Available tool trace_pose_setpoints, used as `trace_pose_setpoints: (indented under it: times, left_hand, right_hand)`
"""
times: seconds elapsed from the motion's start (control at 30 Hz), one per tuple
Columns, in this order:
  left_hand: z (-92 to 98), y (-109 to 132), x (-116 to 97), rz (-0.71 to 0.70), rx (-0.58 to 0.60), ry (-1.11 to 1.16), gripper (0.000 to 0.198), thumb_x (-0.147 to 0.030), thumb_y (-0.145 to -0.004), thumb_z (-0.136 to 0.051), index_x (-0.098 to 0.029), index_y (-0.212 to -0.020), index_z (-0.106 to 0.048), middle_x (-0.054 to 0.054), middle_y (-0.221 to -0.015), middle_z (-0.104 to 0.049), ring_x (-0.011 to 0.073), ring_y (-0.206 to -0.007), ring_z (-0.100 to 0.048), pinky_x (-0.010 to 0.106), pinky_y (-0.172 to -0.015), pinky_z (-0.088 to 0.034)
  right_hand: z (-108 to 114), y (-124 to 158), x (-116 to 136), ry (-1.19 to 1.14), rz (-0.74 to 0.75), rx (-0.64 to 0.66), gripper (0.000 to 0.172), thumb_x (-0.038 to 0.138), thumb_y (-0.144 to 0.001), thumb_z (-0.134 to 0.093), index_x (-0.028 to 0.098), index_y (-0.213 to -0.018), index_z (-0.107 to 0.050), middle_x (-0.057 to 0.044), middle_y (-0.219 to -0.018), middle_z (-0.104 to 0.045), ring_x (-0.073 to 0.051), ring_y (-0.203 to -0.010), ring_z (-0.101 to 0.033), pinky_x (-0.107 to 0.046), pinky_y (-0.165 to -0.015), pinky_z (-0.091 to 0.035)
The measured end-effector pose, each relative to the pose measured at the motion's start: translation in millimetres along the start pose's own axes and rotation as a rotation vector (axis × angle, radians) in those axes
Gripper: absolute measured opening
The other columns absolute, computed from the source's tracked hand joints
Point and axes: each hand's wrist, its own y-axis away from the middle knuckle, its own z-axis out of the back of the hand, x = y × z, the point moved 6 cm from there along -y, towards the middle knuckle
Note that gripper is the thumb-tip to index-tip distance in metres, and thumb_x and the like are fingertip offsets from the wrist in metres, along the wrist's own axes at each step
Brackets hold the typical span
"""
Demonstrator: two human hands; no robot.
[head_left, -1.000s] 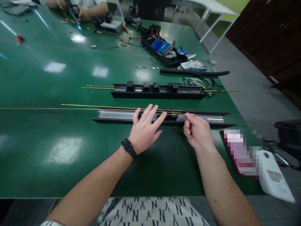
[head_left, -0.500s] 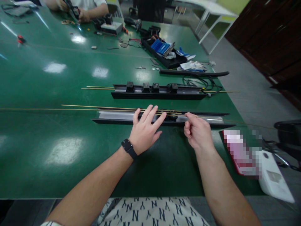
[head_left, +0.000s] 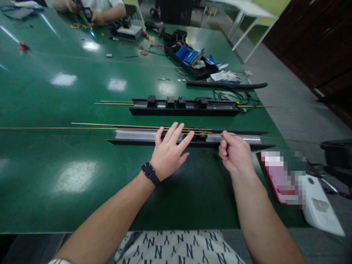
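A long black rail [head_left: 137, 137] with a silver channel lies across the green table [head_left: 68, 176] in front of me. My left hand [head_left: 169, 154], with a black watch on its wrist, rests flat on the rail with fingers spread. Thin brass rods [head_left: 110, 127] run along the rail's far side and stick out far to the left. My right hand [head_left: 236, 154] is closed in a pinch on one thin brass rod at the rail's right part; that rod runs on past the table's right edge. Small black blocks [head_left: 202, 135] sit on the rail between my hands.
A second black rail [head_left: 184, 106] with several black blocks and brass rods lies farther back. Behind it are a black strip [head_left: 228, 85], cables, a black tray [head_left: 189, 60] with blue parts, and white cloths. Another person's hands [head_left: 95, 14] work at the far end. A white device [head_left: 319, 209] sits at right.
My right hand has slid a little to the right along the rail, still pinching the rod. My left hand has stayed in place.
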Motion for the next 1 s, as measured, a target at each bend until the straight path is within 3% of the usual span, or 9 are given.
trace_pose_setpoints:
  times: [0.7, 1.0]
  left_hand:
    - [0.9, -0.7, -1.3, 0.001, 0.007, -0.003, 0.071, -0.039, -0.092, -0.072, -0.027, -0.158, -0.048, 0.017, -0.171, -0.037, 0.0349, -0.161, -0.03, 0.064, -0.128, -0.016]
    - [-1.2, -0.1, -1.1, 0.003, 0.01, -0.022, 0.072, -0.041, -0.093, -0.072, -0.029, -0.159, -0.046, 0.016, -0.172, -0.036, 0.0341, -0.162, -0.029, 0.065, -0.128, -0.016]
  right_hand:
    - [-2.9, 4.5, -3.4, 0.034, -0.006, -0.016, 0.03, 0.03, -0.074, -0.086, 0.018, -0.092, -0.066, 0.006, -0.05, -0.058, -0.007, -0.031, -0.04, -0.016, -0.025, -0.023]
    - [-12.1, 8.8, -6.7, 0.043, -0.026, 0.038, 0.035, 0.036, -0.071, -0.09, 0.019, -0.083, -0.063, 0.007, -0.048, -0.055, -0.006, -0.03, -0.038, -0.015, -0.025, -0.022]
